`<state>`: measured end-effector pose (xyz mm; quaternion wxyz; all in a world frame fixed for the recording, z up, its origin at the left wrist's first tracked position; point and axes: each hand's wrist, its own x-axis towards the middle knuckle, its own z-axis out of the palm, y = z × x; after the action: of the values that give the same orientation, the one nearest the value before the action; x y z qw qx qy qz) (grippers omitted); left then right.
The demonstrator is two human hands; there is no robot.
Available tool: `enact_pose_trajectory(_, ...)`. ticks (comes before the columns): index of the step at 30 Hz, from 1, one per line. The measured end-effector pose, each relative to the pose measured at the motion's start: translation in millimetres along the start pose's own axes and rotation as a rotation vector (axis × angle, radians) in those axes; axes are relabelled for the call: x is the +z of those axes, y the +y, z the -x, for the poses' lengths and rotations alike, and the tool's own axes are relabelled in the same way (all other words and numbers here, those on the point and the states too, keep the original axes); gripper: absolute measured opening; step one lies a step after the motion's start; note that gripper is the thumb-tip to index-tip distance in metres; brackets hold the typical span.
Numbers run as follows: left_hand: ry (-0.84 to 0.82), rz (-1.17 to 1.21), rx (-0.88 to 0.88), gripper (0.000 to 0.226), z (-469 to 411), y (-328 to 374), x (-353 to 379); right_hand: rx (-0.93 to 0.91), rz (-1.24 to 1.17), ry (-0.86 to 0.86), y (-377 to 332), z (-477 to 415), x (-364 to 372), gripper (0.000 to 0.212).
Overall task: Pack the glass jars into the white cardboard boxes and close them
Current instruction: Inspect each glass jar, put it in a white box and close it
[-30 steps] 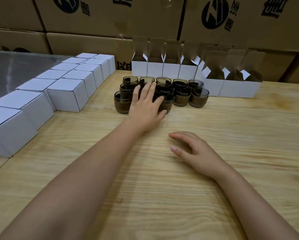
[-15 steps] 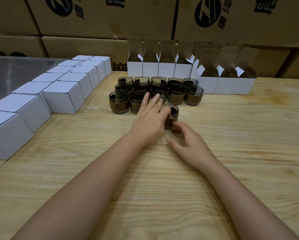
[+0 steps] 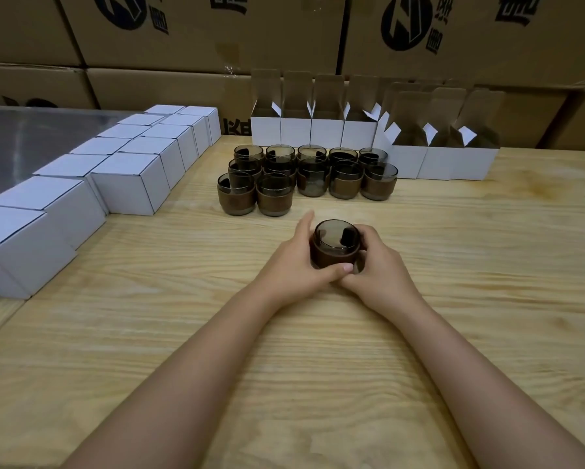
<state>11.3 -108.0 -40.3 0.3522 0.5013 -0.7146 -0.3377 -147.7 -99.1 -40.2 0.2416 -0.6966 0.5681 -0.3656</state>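
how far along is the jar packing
Done, apparently: two rows of closed white boxes on the left, contents unseen. In hand: one glass jar, gripped by the left hand and right hand, not yet boxed. Left: the cluster of jars on the table and the open boxes behind them.

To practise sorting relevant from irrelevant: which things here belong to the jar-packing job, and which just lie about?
Job: smoky brown glass jar gripped by left hand and right hand; group of waiting brown glass jars; open white cardboard boxes; closed white cardboard boxes.
Lying about: big printed brown cardboard cartons stacked behind; grey metal sheet at left.
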Motion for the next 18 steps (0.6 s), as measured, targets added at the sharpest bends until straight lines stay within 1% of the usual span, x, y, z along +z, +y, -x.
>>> enact_pose_trajectory(2, 0.036, -0.011, 0.0, 0.065, -3.5, -4.0, 1.0, -0.012, 0.036, 0.018, -0.9, 0.6, 0.6, 0.065)
enact_pose_trajectory(4, 0.057, 0.046, 0.006, 0.058, -5.0, -7.2, -0.3, -0.024, 0.078, 0.036, -1.6, 0.9, 1.8, 0.066)
enact_pose_trajectory(7, 0.069, 0.09, 0.074, 0.064, -5.0, -7.9, -2.0, -0.063, 0.105, 0.06, -2.8, 0.3, 3.7, 0.07)
enact_pose_trajectory(11, 0.067, 0.141, 0.136, 0.073, -5.0, -5.8, -3.5, -0.132, 0.04, 0.072, -2.9, 0.0, 3.8, 0.074)
enact_pose_trajectory(16, 0.08, 0.153, 0.188, 0.076, -5.6, -7.0, -6.4, -0.272, -0.091, -0.069, -4.1, 4.3, -0.4, 0.082)
enact_pose_trajectory(18, 0.082, 0.131, 0.202, 0.075, -5.5, -6.9, -6.1, -0.283, -0.139, -0.088, -5.4, 5.2, -3.1, 0.078)
